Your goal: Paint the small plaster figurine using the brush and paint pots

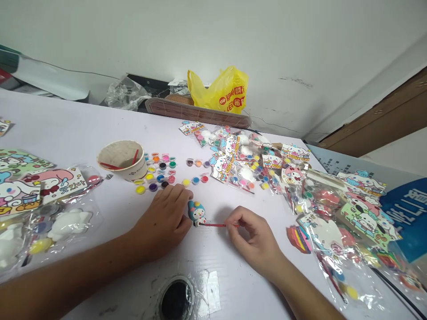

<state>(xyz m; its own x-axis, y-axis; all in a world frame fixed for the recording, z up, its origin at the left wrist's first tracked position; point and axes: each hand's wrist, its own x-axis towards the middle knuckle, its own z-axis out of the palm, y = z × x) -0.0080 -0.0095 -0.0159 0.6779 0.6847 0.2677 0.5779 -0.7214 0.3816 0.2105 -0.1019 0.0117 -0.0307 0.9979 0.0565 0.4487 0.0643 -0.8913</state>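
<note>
In the head view, the right hand (255, 242) pinches a thin red brush (215, 225) between thumb and fingertips, the other fingers loosely curled. The low, nearly flat hold probably lets the tip meet the base of the small figure (197, 213) without the hand covering it. The figure, blue-hooded with a white face, is on the table (247, 284), between the two hands. The left hand (162, 220) is bent around its left side, likely to steady it, though at this angle I can't quite tell whether the fingers grip it or how far open they are.

Open paint pots (162, 165) are beyond the left hand, presumably for easy dipping. The paper cup (131, 171) beside them holds murky liquid and red-handled brushes, with print too small to read. Clear packets (245, 173) with cartoon cards spread over the right side, perhaps pushed there to free working room.

At the far side, a yellow bag (223, 93) carries red Chinese lettering; 省 is readable, the rest creased. A blue sign (405, 213) at the right edge has large white characters, partly covered.
</note>
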